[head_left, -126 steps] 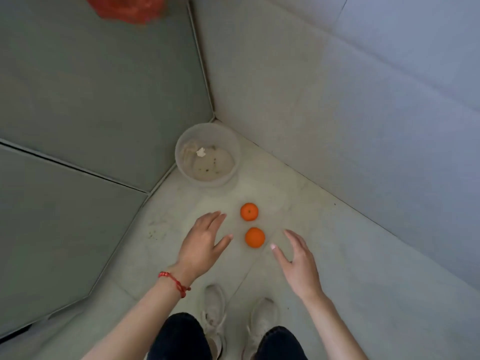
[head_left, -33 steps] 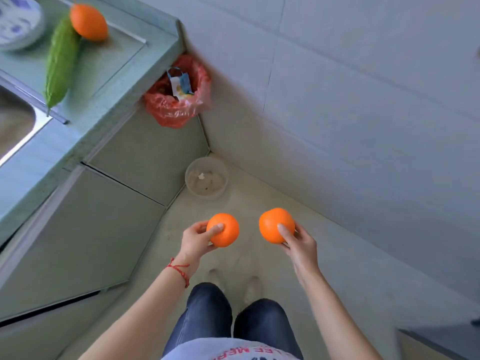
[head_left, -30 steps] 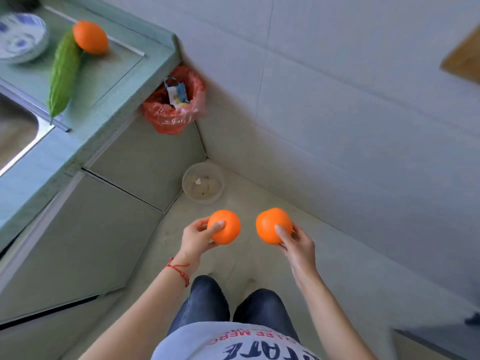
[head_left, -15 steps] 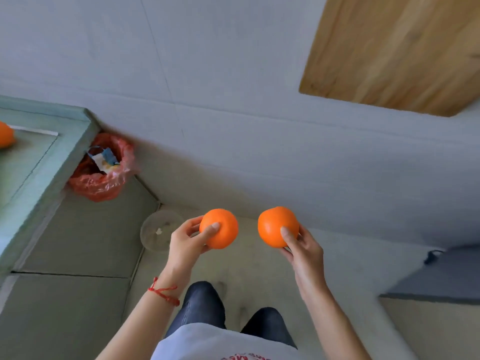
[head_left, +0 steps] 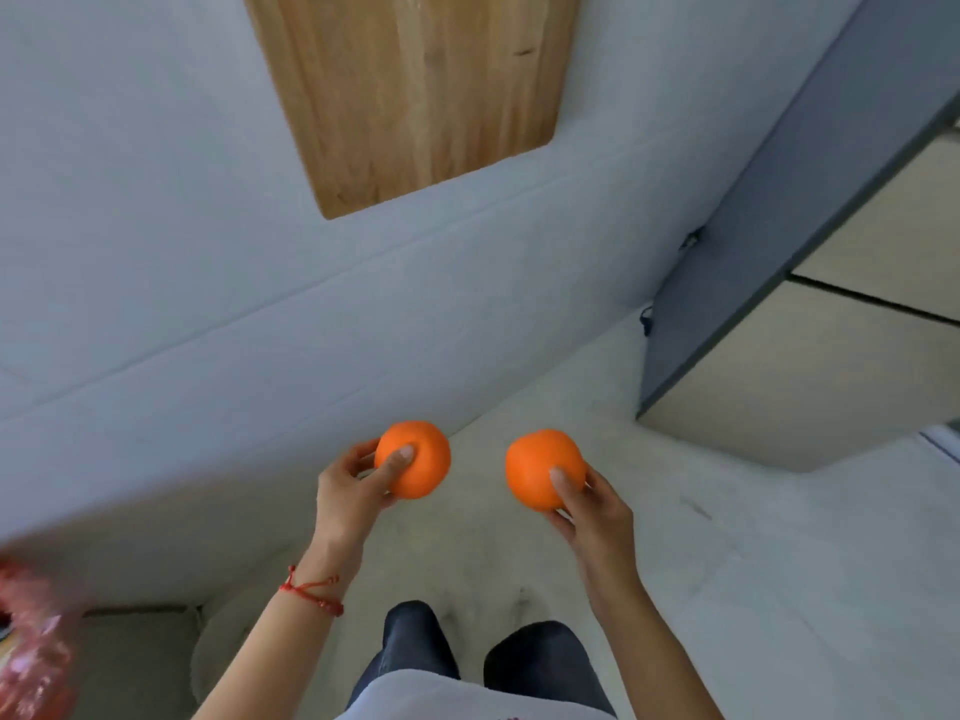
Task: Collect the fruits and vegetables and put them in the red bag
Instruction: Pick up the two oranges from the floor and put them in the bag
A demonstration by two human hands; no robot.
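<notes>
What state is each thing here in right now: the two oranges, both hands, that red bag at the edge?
Round orange in the left hand: held up off the floor.
Round orange in the right hand: held up off the floor.
Left hand: fingers curled round its orange.
Right hand: fingers curled round its orange.
Red plastic bag: blurred, mostly out of frame.

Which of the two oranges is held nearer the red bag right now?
The orange in the left hand: the red bag shows at the frame's lower left edge, while the other orange is farther right.
</notes>
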